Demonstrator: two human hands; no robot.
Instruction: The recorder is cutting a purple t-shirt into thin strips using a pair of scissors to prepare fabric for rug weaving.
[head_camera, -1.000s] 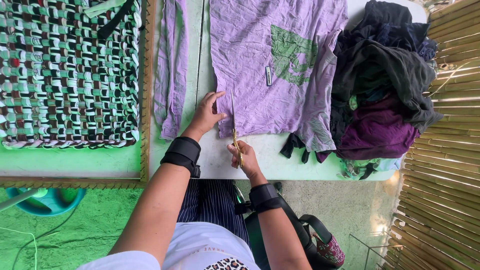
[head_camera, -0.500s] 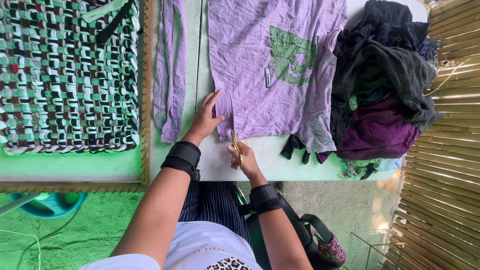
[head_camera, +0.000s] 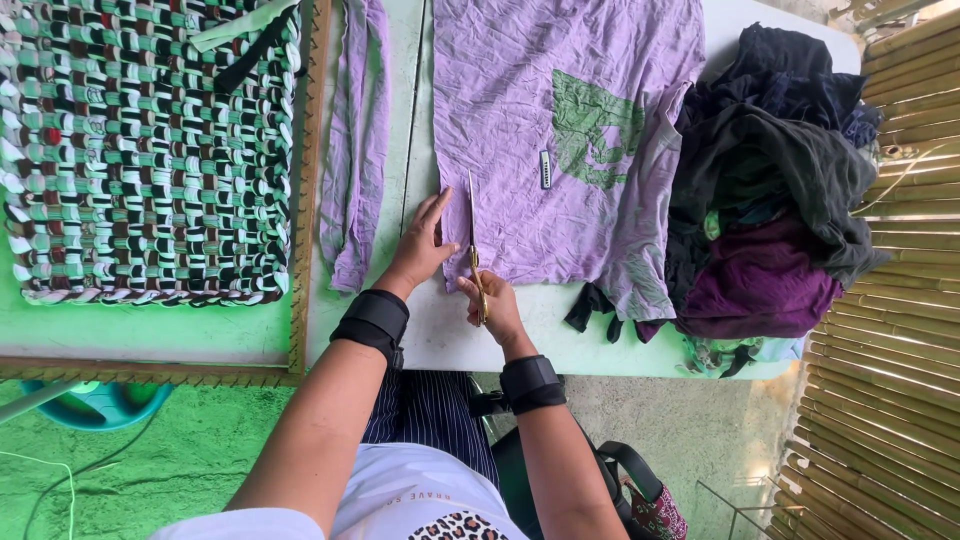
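Since the earlier frames the scissors (head_camera: 474, 248) had crept a little further up into the purple shirt (head_camera: 560, 140), and the left hand (head_camera: 420, 245) had slid up beside the cut. The right hand (head_camera: 492, 300) was closed around the scissor handles; the left lay flat with fingers spread, pressing the cloth's edge to the surface (head_camera: 440, 330). The cut had only entered the hem, so most of the shirt looked uncut. One purple strip (head_camera: 352, 150) lay just left of it. One shirt, one pair of scissors, one woven mat (head_camera: 140, 150) and one pile of dark clothes (head_camera: 770, 200) were in view.
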